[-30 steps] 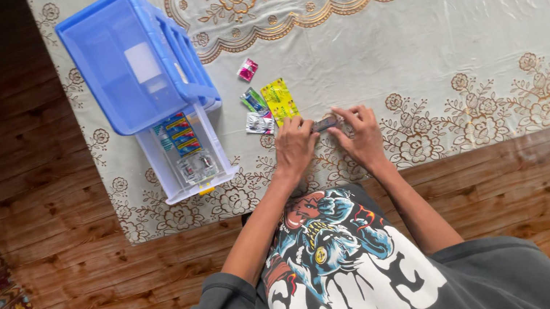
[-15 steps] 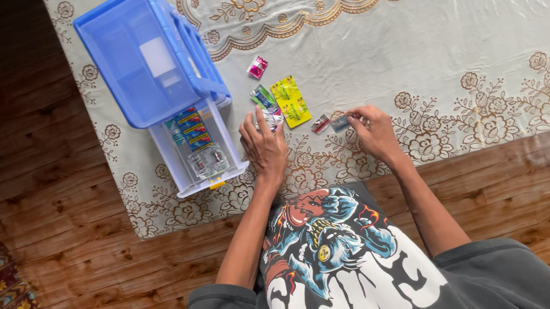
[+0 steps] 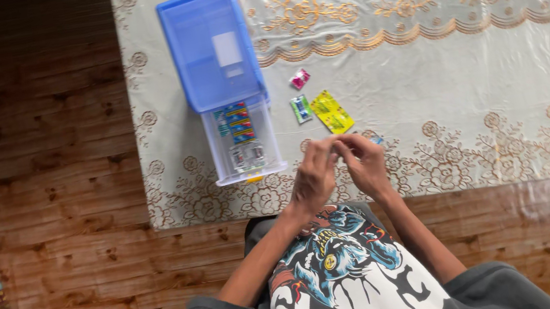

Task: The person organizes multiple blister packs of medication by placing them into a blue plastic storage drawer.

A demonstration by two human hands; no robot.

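Now both hands, left hand (image 3: 313, 179), right hand (image 3: 363, 164), fingertips pinched together, held item hidden.

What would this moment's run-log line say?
left hand and right hand: fingertips together, contents hidden | drawer: open | yellow sachet: on tablecloth

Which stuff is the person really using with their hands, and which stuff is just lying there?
In use: left hand and right hand, fingertips together over the cloth; whether they pinch something is hidden. The open clear drawer of packets is close by.

Lying about: pink packet, green packet, yellow packet, blue box.
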